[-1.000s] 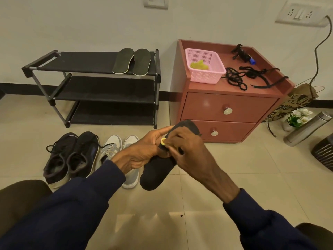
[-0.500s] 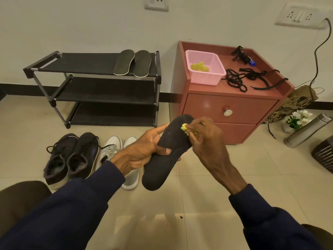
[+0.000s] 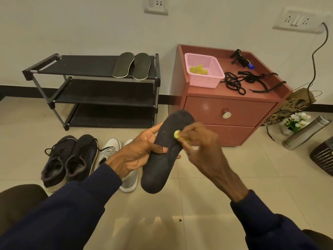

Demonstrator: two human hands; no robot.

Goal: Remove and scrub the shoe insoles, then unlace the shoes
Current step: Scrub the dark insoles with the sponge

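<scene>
**Scrubbing a dark insole over a tiled floor**

We see the left hand (image 3: 137,156) gripping a dark insole (image 3: 158,174) at its middle, thumb laid across the upper face and fingers curled behind it. The insole is held in the air, tilted, with its toe end up and away from us and its heel end low, below both hands. The right hand (image 3: 200,150) pinches a small yellow scrubber (image 3: 177,134) and presses it against the insole's face near the toe end, just above the left thumb.

Beneath the hands lies a floor (image 3: 270,168) of pale, glossy beige tiles. Left of the left hand, a pair of black shoes (image 3: 68,159) stands on the tiles with its laces in, and a pair of white shoes (image 3: 110,150) sits just beside it, partly hidden behind the left wrist.

Beyond the left hand, a black three-tier shoe rack (image 3: 90,94) stands against the off-white wall (image 3: 90,24), with two more insoles (image 3: 132,65) lying side by side on its top shelf. Beyond the right hand stands a reddish two-drawer cabinet (image 3: 228,112). On its top are a pink basket (image 3: 203,82) holding a yellow cloth (image 3: 198,69) and, beside it, loose black laces (image 3: 234,83).

Well to the right of the right hand, a paper bag (image 3: 295,103), a small pot of white flowers (image 3: 295,121) and a steel flask (image 3: 306,134) lying on its side crowd the floor. A cable (image 3: 313,56) runs up from there to a wall socket (image 3: 295,18).
</scene>
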